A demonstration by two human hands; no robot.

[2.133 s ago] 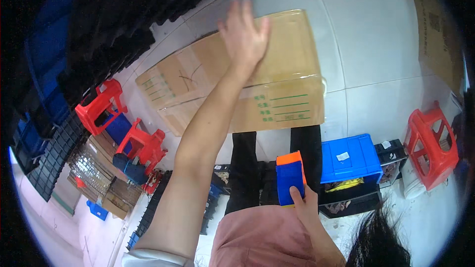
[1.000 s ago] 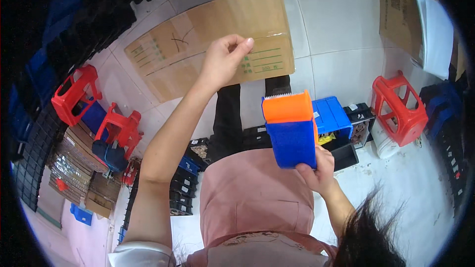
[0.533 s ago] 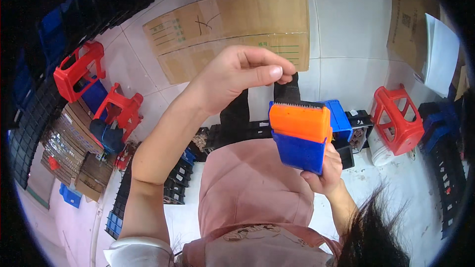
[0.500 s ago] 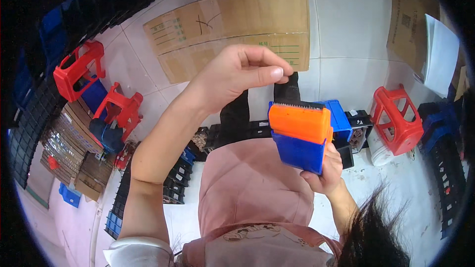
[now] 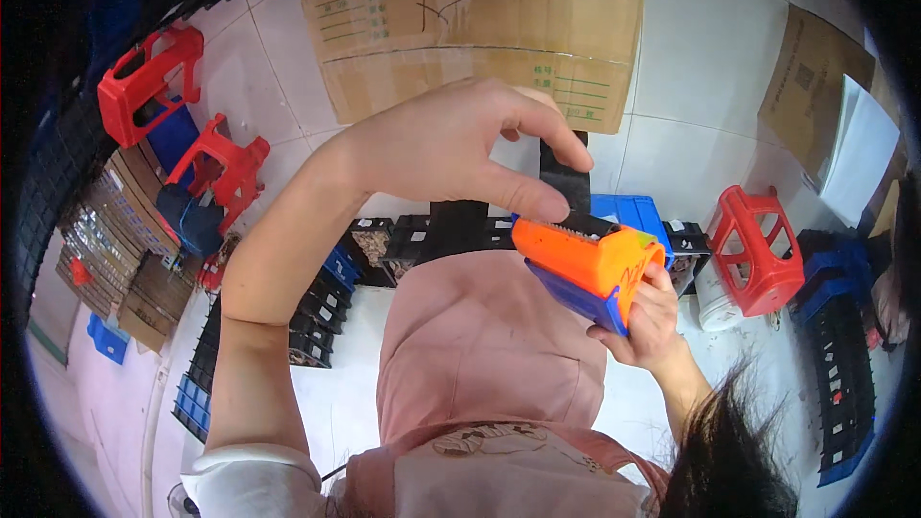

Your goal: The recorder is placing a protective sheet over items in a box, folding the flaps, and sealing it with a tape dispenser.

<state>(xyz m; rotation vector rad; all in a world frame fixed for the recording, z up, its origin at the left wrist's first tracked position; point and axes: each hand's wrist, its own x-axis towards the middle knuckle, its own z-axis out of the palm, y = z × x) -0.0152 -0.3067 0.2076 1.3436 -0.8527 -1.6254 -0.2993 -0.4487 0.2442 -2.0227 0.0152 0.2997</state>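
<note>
My right hand [image 5: 645,321] grips an orange-and-blue tape dispenser [image 5: 587,261] in front of my lap, fingers wrapped round its right side. A serrated strip runs along its upper edge, and an orange piece with a dark mark faces right. Above it, my left hand [image 5: 470,144] is curved with thumb and fingers apart. The left thumb tip is close over the serrated strip; whether it touches I cannot tell. Nothing shows between the left fingers. Beyond that hand, a flat taped cardboard box [image 5: 480,29] lies on the floor, partly covered by the hand.
Red plastic stools stand at left [image 5: 216,168] and right [image 5: 756,249]. A blue bin [image 5: 628,214] and black crates [image 5: 691,240] sit behind the dispenser. More crates [image 5: 312,336] line the lower left. Cardboard with white sheets [image 5: 861,149] leans at far right.
My left hand has opened from pinched fingers and come nearer the dispenser. The dispenser has tilted in my right hand. The whole view has shifted slightly.
</note>
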